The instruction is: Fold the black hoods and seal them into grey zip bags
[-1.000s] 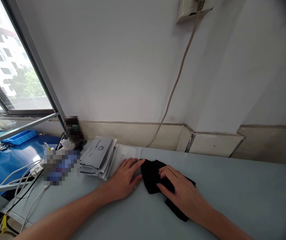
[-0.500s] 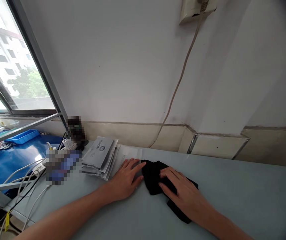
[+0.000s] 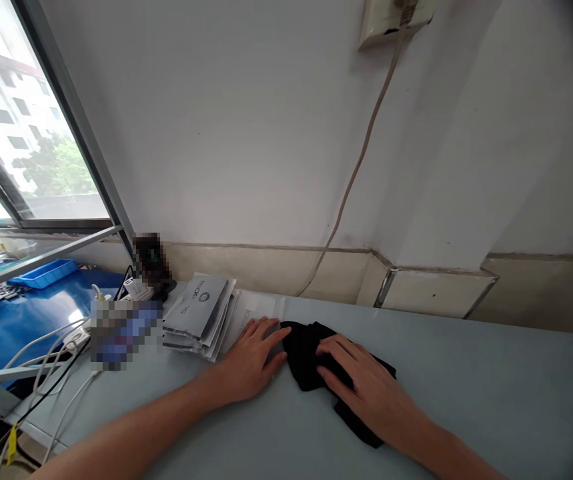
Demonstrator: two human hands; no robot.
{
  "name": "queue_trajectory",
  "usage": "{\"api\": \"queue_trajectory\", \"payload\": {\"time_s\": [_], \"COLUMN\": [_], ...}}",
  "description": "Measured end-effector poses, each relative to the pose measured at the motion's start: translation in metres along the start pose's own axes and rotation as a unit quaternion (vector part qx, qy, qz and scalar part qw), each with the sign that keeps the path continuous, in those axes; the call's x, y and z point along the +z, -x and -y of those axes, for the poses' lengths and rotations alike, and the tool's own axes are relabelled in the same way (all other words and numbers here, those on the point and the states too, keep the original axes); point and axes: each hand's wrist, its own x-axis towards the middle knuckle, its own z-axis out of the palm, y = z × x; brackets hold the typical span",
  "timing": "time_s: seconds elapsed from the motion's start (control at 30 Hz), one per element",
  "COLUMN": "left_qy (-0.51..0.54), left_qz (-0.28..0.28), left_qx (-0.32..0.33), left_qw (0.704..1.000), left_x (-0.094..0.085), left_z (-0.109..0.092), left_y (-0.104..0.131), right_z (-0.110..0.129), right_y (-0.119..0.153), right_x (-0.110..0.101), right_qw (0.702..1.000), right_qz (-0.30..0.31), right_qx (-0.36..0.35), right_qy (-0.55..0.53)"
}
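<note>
A crumpled black cloth item [image 3: 302, 360] lies on the grey table in front of me; its exact kind does not show. My right hand [image 3: 356, 377] rests on top of it, fingers loosely bent and thumb apart, with a flat black strip of it [image 3: 359, 423] sticking out below the palm. My left hand [image 3: 253, 357] lies flat with its fingers spread. Its fingertips are on a clear plastic bag with printed letters [image 3: 253, 308], and the index fingertip reaches the left edge of the black cloth.
Left of my hands sits a stack of grey printed packages [image 3: 201, 307]. Beyond it are a blurred-out bluish object [image 3: 129, 333], white cables [image 3: 49, 360] and a dark pixelated object [image 3: 152, 267]. A metal frame [image 3: 46, 257] separates a blue surface [image 3: 41, 313], where another person's hand shows.
Both hands and the black cloth keep their places. Only a very slight shift of the whole view shows.
</note>
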Motion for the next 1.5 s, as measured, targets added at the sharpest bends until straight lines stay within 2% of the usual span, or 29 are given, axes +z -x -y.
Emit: {"api": "queue_trajectory", "payload": {"time_s": [0.63, 1.0, 1.17, 1.27, 1.33, 1.37, 1.43, 1.47, 1.5], "left_qy": [-0.005, -0.003, -0.004, -0.004, 0.002, 0.006, 0.012, 0.013, 0.013], "left_qz": [-0.004, 0.000, -0.013, -0.005, -0.006, -0.009, -0.018, -0.018, -0.016], "left_qx": [0.009, 0.007, 0.016, 0.012, 0.008, 0.007, 0.013, 0.022, 0.034], "left_qw": [1.000, 1.000, 1.000, 1.000, 1.000, 1.000, 1.000, 1.000, 0.999], "left_x": [0.005, 0.001, 0.003, 0.002, -0.001, -0.002, -0.006, -0.007, -0.009], "left_z": [0.006, 0.002, 0.003, 0.003, 0.002, 0.001, 0.000, 0.000, -0.001], "left_y": [0.000, 0.000, 0.000, 0.000, 0.001, 0.001, 0.001, 0.001, 0.001], "right_z": [-0.004, -0.007, -0.008, -0.011, -0.019, -0.025, -0.043, -0.053, -0.063], "right_y": [0.002, 0.001, -0.002, -0.009, -0.014, -0.017, -0.021, -0.022, -0.023], "right_x": [0.001, 0.002, -0.004, -0.016, -0.028, -0.034, -0.046, -0.051, -0.056], "right_qw": [1.000, 0.999, 0.999, 0.992, 0.973, 0.952, 0.880, 0.841, 0.817], "right_qz": [0.005, -0.003, -0.012, -0.053, -0.121, -0.171, -0.288, -0.336, -0.366], "right_qx": [-0.017, -0.033, 0.009, 0.053, 0.123, 0.176, 0.279, 0.310, 0.325], "right_qy": [0.013, 0.027, -0.035, -0.101, -0.152, -0.185, -0.256, -0.289, -0.303]}}
